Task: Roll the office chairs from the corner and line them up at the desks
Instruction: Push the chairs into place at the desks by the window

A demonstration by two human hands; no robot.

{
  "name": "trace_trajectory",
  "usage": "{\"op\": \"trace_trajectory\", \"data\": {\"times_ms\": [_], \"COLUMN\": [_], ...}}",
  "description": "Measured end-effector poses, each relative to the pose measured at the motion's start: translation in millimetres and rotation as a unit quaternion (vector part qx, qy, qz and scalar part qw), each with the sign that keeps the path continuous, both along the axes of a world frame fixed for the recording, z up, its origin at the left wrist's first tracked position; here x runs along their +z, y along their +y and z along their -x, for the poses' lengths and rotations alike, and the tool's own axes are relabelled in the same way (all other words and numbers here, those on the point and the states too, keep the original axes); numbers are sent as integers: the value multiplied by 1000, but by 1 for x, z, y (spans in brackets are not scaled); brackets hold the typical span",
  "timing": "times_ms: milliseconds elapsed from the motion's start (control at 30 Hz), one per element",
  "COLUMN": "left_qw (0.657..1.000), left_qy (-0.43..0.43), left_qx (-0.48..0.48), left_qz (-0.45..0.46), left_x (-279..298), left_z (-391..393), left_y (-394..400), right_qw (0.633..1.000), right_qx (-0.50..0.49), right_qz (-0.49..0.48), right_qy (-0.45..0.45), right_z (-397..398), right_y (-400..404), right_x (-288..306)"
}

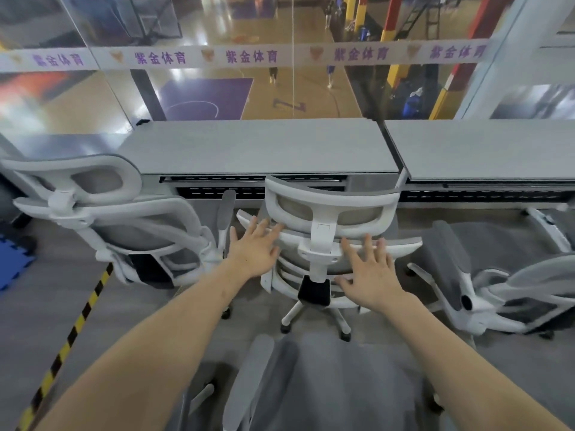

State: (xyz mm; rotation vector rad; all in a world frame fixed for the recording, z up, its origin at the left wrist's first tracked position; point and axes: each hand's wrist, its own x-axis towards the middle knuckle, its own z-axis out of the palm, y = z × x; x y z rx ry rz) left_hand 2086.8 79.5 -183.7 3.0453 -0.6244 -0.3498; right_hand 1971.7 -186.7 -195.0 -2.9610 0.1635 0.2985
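The middle chair (329, 231) is set square to the left desk (258, 147), its seat tucked beneath the edge; the left hand (253, 248) and right hand (370, 275) are spread flat with straight fingers at its backrest, nothing gripped; a second chair (109, 213) is parked just left of it; a third chair (497, 284), turned askew below the right desk (485, 147), is judged still to be aligned.
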Motion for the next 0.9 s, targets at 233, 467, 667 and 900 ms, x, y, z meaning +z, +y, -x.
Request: {"op": "trace_trajectory", "data": {"times_ms": [233, 467, 667, 900], "left_qw": [999, 998, 990, 993], "left_qy": [8, 16, 15, 52], "left_qx": [47, 65, 100, 96], "left_qz": [-3, -23, -95, -36], "left_x": [6, 5, 15, 9], "left_z": [52, 82, 92, 72], "left_y": [-31, -49, -68, -58], "right_qw": [997, 993, 993, 997], "right_qx": [30, 67, 94, 48], "right_qz": [13, -7, 12, 12], "right_qy": [68, 92, 76, 53], "right_z": [-8, -5, -2, -5], "right_y": [-44, -76, -85, -107], "right_x": [22, 29, 31, 16]}}
